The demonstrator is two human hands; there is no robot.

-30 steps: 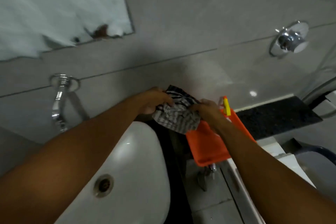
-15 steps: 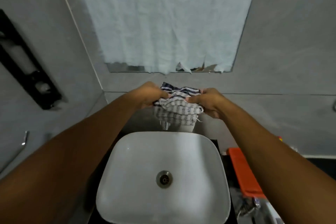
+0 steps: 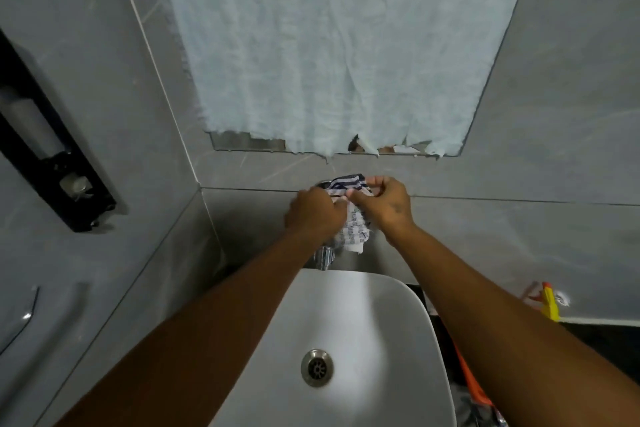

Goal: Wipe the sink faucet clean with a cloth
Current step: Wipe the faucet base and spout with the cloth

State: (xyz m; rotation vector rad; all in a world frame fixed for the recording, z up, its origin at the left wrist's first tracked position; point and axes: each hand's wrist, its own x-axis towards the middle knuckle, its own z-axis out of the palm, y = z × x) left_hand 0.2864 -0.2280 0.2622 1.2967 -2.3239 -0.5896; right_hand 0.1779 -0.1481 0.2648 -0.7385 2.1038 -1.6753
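Gripping the cloth point(image 3: 353, 229) from both sides, the left hand point(image 3: 317, 213) and the right hand point(image 3: 382, 206) sit almost knuckle to knuckle up against the wall, fingers closed on the fabric. It's a bunched striped and checked rag, dark stripes on the top bit, paler check hanging down between the two hands. It's wrapped over the upper part of the faucet point(image 3: 323, 258), so only the chrome spout end pokes out below the left hand, just above the back rim of the sink point(image 3: 381, 315). Can't really tell how much of the tap body the cloth covers, the hands hide most of it.

Further out: white basin with a metal drain point(image 3: 317, 367) in the middle, both forearms reaching over it. Above the hands there's a mirror point(image 3: 242, 142) mostly covered with pale torn paper point(image 3: 329, 45), only a strip of glass showing along the bottom edge. Black holder point(image 3: 41, 149) on the left wall. Off to the right, something yellow point(image 3: 550, 305) by the wall and an orange thing point(image 3: 471, 381) beside the basin, partly behind the right forearm.
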